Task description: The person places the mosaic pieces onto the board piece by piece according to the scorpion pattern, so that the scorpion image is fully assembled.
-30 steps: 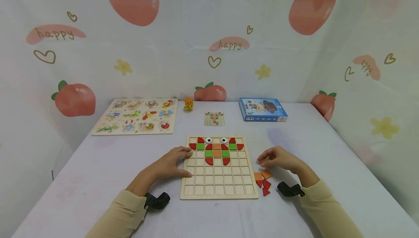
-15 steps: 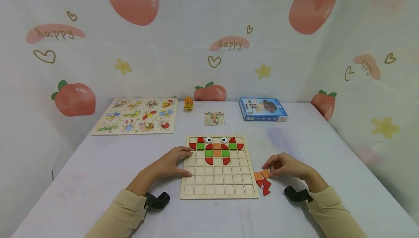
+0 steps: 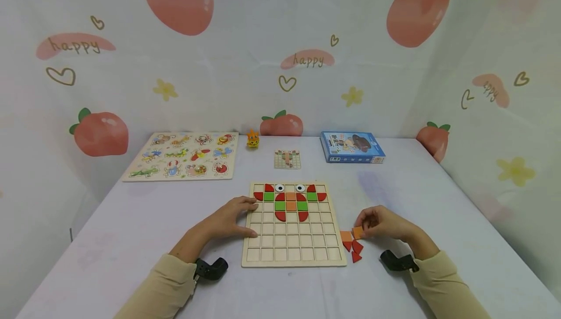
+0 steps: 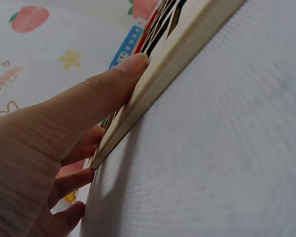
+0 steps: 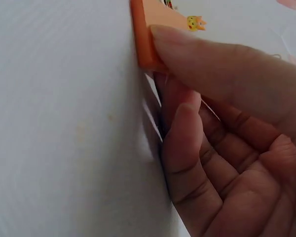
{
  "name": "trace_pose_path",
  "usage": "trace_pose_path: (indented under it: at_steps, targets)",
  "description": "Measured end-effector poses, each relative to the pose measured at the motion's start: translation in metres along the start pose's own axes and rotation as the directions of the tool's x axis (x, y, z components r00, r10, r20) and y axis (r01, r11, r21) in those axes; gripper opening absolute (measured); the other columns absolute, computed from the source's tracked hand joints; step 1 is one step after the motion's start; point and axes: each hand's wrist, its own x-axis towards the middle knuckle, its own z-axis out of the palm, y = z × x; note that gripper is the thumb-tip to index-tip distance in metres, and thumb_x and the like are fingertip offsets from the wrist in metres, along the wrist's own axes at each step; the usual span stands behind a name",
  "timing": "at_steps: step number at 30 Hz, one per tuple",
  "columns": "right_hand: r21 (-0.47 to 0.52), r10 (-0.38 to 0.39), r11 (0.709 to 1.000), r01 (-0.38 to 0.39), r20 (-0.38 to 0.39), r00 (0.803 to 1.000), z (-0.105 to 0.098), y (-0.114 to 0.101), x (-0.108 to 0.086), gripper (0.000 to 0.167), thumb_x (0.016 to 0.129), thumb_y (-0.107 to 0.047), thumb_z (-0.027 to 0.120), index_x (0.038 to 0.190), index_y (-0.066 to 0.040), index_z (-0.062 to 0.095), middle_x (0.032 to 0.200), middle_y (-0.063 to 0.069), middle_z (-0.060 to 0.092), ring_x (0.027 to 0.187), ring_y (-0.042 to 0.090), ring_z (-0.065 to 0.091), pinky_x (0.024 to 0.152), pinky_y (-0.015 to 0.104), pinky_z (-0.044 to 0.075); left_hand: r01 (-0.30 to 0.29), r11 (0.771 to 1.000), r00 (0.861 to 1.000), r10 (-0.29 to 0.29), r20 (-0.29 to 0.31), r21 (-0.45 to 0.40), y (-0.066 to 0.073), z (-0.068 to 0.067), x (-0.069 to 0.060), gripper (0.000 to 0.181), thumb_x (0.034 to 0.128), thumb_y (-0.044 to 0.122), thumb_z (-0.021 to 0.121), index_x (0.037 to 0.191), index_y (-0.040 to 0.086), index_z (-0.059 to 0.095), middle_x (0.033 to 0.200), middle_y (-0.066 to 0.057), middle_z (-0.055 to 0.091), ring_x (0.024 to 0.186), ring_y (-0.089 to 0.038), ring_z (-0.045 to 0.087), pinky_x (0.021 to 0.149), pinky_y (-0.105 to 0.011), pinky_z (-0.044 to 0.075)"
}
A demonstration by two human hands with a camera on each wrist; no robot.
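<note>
My left hand (image 3: 228, 219) rests at the left edge of a wooden grid board (image 3: 280, 254), thumb and fingers spread apart. In the left wrist view its thumb (image 4: 98, 91) lies on the board's rim. Red, green and orange tiles with two eye discs fill cells in the board's upper part. Right of the board, my right hand (image 3: 385, 222) pinches an orange square tile (image 3: 357, 233) at the table. The right wrist view has the thumb on the face of this orange tile (image 5: 163, 17); the other fingers are curled below it.
Beside the board lie another orange tile (image 3: 345, 236) and several red pieces (image 3: 357, 247). Farther back are an insect puzzle board (image 3: 179, 156), a small yellow-orange figure (image 3: 252, 140), a pattern card (image 3: 287, 159) and a blue box (image 3: 352, 147).
My right hand has come down and toward me to the loose tiles and taken hold of the orange square, which has shifted slightly right. The left hand has stayed in place.
</note>
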Motion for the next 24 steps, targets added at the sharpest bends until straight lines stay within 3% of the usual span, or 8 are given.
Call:
trace_pose_path:
  at_steps: [9,19,24]
  targets:
    - [0.053,0.012,0.999,-0.012,0.007,1.0,0.0,-0.006,0.005,0.023,0.087,-0.012,0.064,0.097,0.008,0.061,0.084,0.004,0.064,0.072,0.006,0.056,0.066,0.019,0.051,0.019,1.0,1.0,-0.019,-0.003,-0.004,-0.001,0.002,0.0,0.078,0.0704,0.047,0.077,0.133,0.007,0.052,0.143,-0.008,0.042,0.136,-0.031,0.033,0.111,-0.049,0.031]
    - [0.127,-0.022,0.992,0.017,0.036,0.999,0.004,-0.024,0.029,0.023,0.089,-0.012,0.061,0.098,0.009,0.058,0.078,-0.001,0.063,0.066,0.008,0.059,0.067,0.023,0.055,0.006,1.0,1.0,-0.006,-0.007,0.0,-0.001,0.0,0.0,0.079,0.0704,0.047,0.077,0.133,0.006,0.051,0.143,-0.009,0.042,0.135,-0.032,0.033,0.11,-0.05,0.031]
    - [0.115,-0.041,0.993,0.037,0.041,0.998,0.008,-0.035,0.042,0.024,0.088,-0.011,0.062,0.097,0.01,0.058,0.077,-0.001,0.064,0.065,0.007,0.06,0.066,0.023,0.055,0.009,1.0,1.0,-0.009,-0.005,-0.002,-0.001,0.0,-0.001,0.079,0.0705,0.048,0.076,0.133,0.007,0.051,0.143,-0.009,0.042,0.136,-0.031,0.033,0.11,-0.049,0.031]
